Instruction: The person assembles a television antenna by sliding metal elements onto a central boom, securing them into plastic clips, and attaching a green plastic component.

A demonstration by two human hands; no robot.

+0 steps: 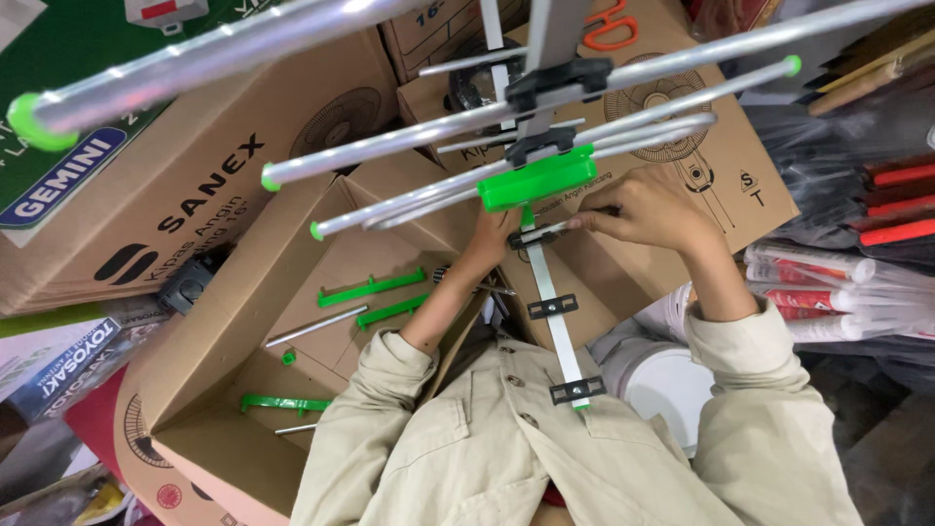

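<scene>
1. The antenna boom (553, 292), a white flat bar, runs from the lower middle of the frame up to the centre, above the person's beige jacket (545, 458).
2. The left hand (497, 234) is closed around the boom just under the green bracket (538, 178); keep this hold firm so the bar does not turn.
3. The right hand (648, 209) pinches a thin metal rod (565, 229) against a black clip (526, 239); I judge it should go in straight and level.
4. Spare green parts (375, 288) lie in the open cardboard box (209, 429) at lower left, within reach.

Shop storeroom: stacked fan cartons (195, 185) (packaged goods (828, 282) beside)
</scene>
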